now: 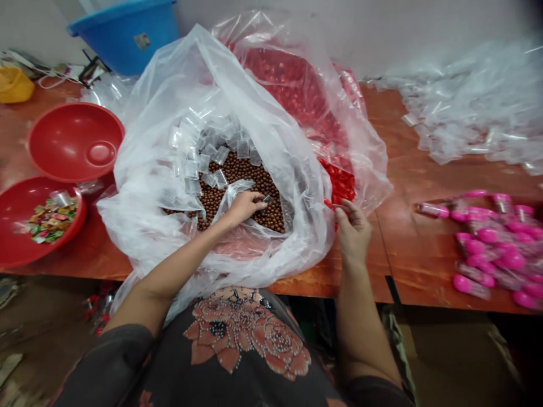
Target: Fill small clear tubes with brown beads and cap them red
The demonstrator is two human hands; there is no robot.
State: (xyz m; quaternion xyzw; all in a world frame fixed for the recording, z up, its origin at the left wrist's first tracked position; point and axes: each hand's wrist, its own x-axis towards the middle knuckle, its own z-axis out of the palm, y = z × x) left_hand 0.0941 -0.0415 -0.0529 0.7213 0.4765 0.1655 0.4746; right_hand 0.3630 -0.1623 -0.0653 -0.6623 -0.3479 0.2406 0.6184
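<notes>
1. A person, seen from their own head, stands at an orange-brown table (407, 237), both bare hands reaching over it
2. The left hand (248, 206) is over the brown balls (240, 167), inside a large open clear bag (139, 133) at the centre; its thumb and fingers are pressed together on a small shiny piece (266, 198), too small to identify
3. The right hand (355, 223) is just right of that bag, thumb and fingertips pinching a red piece (328, 203) beside the mouth of a second bag (369, 147), where more red pieces (341, 183) lie
4. Small clear cups (192, 168) lie loose on the far and left part of the brown balls
5. To the right, on the near part of the table, is a heap of pink-capped tubes (483, 234); judging by their caps, these look finished
6. Much seems left: the brown balls form a broad layer, many cups lie loose among them, and red pieces fill much of the second bag; how many remain cannot be counted
7. Far right is a wide pile of clear plastic pieces (475, 113), blurred, with no pink caps showing on them
8. On the left sit two red bowls (63, 141), the nearer holding small colourful packets (53, 220); a blue tub (127, 37) stands at the far left, beyond the open bag
</notes>
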